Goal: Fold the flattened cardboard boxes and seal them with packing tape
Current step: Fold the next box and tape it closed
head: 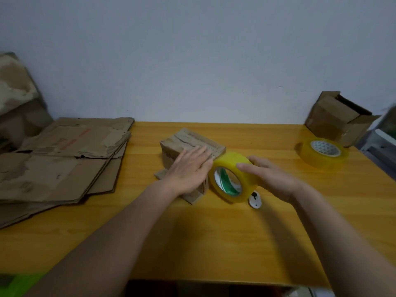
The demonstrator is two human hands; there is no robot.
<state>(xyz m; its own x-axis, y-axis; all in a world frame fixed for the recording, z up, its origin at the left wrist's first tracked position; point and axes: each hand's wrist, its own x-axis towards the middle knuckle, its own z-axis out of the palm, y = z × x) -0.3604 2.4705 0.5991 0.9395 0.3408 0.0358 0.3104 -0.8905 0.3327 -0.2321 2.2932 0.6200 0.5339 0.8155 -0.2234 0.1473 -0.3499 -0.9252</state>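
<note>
A small folded cardboard box (pixel 182 142) stands in the middle of the yellow table (pixel 214 243). My left hand (pixel 188 170) lies flat on its top with straight fingers, pressing it down. My right hand (pixel 270 176) grips a roll of yellowish clear packing tape (pixel 233 176), held upright on its edge right against the box's near right corner. A stack of flattened cardboard boxes (pixel 60 163) lies at the left of the table.
A second tape roll (pixel 323 153) lies flat at the far right. Behind it an assembled box (pixel 336 116) rests tilted with open flaps. A small white object (pixel 255 201) lies under the held roll. More worn cardboard (pixel 17 99) leans against the wall at far left.
</note>
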